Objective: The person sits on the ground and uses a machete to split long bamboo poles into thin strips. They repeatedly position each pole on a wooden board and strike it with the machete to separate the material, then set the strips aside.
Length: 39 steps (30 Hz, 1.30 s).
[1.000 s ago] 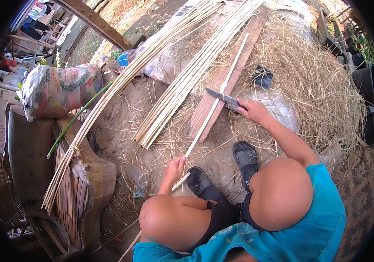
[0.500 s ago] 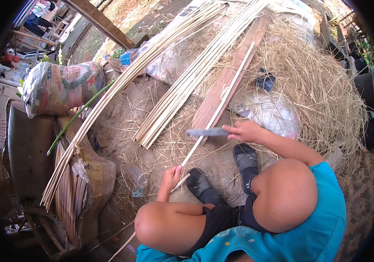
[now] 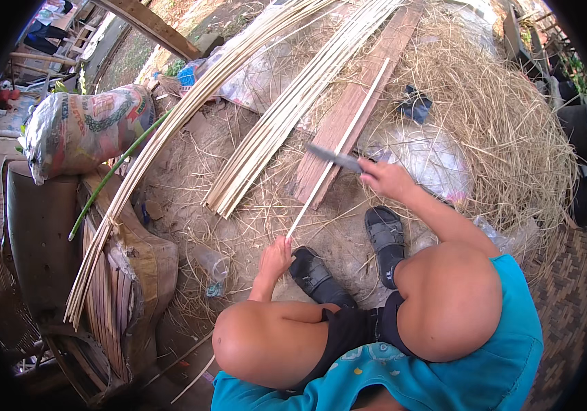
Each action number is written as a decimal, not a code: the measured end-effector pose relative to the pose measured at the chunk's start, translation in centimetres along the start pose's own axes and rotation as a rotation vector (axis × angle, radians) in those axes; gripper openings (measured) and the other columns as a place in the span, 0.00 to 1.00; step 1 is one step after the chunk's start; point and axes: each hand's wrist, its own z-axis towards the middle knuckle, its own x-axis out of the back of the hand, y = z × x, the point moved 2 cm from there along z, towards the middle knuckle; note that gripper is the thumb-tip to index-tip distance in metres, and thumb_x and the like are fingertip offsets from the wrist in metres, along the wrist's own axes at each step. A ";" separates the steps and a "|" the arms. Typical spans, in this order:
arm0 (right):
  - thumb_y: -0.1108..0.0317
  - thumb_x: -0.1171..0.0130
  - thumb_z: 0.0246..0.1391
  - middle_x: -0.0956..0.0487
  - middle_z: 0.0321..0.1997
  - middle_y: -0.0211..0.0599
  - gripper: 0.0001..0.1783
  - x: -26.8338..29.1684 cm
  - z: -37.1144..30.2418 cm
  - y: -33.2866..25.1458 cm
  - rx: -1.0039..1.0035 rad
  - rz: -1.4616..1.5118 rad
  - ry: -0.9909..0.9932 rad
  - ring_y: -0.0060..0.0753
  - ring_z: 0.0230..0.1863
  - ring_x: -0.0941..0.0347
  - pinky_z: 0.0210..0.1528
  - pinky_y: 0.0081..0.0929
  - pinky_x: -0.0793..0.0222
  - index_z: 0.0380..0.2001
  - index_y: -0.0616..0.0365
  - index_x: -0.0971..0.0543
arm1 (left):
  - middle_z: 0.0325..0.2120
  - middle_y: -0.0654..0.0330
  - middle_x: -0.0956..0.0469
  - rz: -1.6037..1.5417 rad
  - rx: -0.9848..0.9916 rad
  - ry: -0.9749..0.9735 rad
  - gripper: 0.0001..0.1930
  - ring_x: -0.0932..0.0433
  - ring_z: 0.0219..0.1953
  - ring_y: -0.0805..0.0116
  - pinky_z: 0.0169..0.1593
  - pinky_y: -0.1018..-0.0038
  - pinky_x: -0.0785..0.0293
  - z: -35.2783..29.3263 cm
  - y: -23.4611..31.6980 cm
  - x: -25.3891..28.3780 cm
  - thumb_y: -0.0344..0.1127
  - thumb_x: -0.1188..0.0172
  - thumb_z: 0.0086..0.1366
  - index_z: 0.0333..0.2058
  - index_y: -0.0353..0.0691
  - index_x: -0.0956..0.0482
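My left hand [image 3: 277, 256] is closed around the near end of a long, thin, pale bamboo strip [image 3: 298, 220]. From there the strip runs away from me over a reddish-brown wooden plank [image 3: 329, 130]. In my right hand [image 3: 384, 179] is the handle of a knife [image 3: 335, 158], its grey blade lying across the strip at the near part of the plank. To the left of the plank lies a bundle of pale strips [image 3: 266, 156]. A longer bundle of strips [image 3: 149, 149] stretches from the far side down to the left.
Dry shavings [image 3: 506, 157] are heaped at the right, with a white plastic sheet [image 3: 434, 161] beside them. A stuffed sack [image 3: 91, 130] and a green stalk [image 3: 118, 168] lie at the left. A clear plastic cup [image 3: 211, 262] rests on the ground near my left knee. Woven matting [image 3: 567, 301] covers the right side.
The knife has moved away from me along the strip, its blade now tilted differently. My left hand has shifted slightly away from me. The curled shaving on the strip no longer shows.
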 end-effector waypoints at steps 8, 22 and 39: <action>0.49 0.53 0.71 0.17 0.31 0.56 0.21 7.2 4.9 6.8 -0.409 -0.025 0.038 0.63 0.38 0.19 0.42 0.56 0.24 0.55 0.51 0.26 | 0.26 0.35 0.23 -0.138 0.078 0.024 0.24 0.22 0.33 0.30 0.38 0.45 0.28 0.4 1.9 1.9 0.49 0.59 0.79 0.34 0.33 0.25; 0.45 0.48 0.67 0.18 0.33 0.54 0.25 0.8 -1.1 -2.8 0.129 -0.018 -0.191 0.62 0.37 0.20 0.41 0.53 0.23 0.63 0.39 0.27 | 0.28 0.36 0.22 -0.177 0.118 0.030 0.25 0.23 0.34 0.32 0.38 0.48 0.29 -2.5 1.0 1.2 0.48 0.59 0.79 0.34 0.32 0.23; 0.41 0.50 0.67 0.21 0.35 0.49 0.27 -2.1 -3.7 -7.3 0.111 0.039 -0.221 0.56 0.33 0.19 0.36 0.50 0.22 0.64 0.37 0.26 | 0.20 0.35 0.22 0.094 0.052 0.040 0.21 0.21 0.26 0.32 0.31 0.42 0.26 0.4 2.4 0.5 0.49 0.54 0.77 0.33 0.36 0.28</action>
